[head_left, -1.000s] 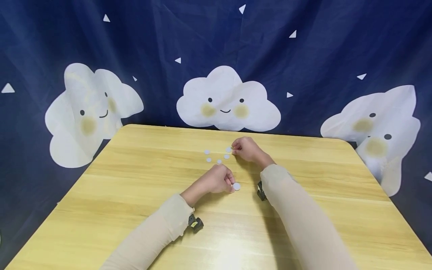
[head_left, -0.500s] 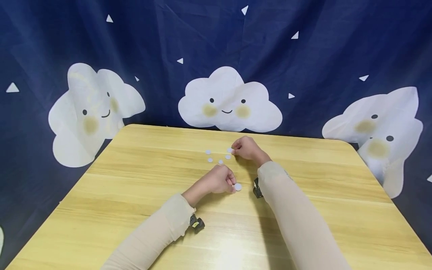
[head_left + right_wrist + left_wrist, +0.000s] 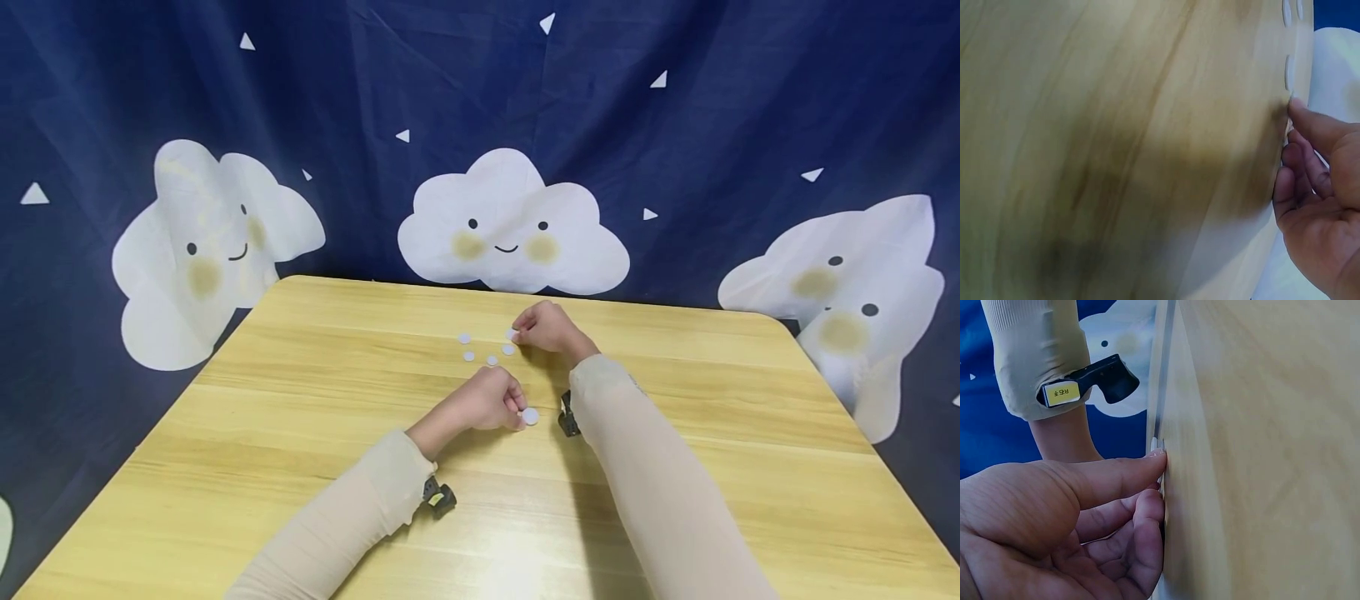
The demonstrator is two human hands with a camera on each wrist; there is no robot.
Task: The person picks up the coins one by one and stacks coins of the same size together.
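In the head view, my left hand (image 3: 491,402) holds a small flat white disc (image 3: 530,416) by its left edge, between thumb and fingers, low at the tabletop. Farther back, my right hand (image 3: 546,327) pinches the right side of another white disc (image 3: 512,334). That disc is mostly hidden by the fingers in the right wrist view, where the right thumb (image 3: 1319,128) lies close to the wood. Just left of the right hand lie more white discs, including one close by (image 3: 507,350) and one at the far left (image 3: 464,338).
A pale wooden table (image 3: 300,400) with rounded far corners fills the lower view. Behind it hangs a dark blue curtain (image 3: 345,100) with cloud prints. Each sleeve carries a black wrist camera; the left camera (image 3: 438,497) sits low beside the cuff.
The right forearm and its wrist camera have shifted slightly left. Both hands stay at their discs, and the whole view has drifted a little.
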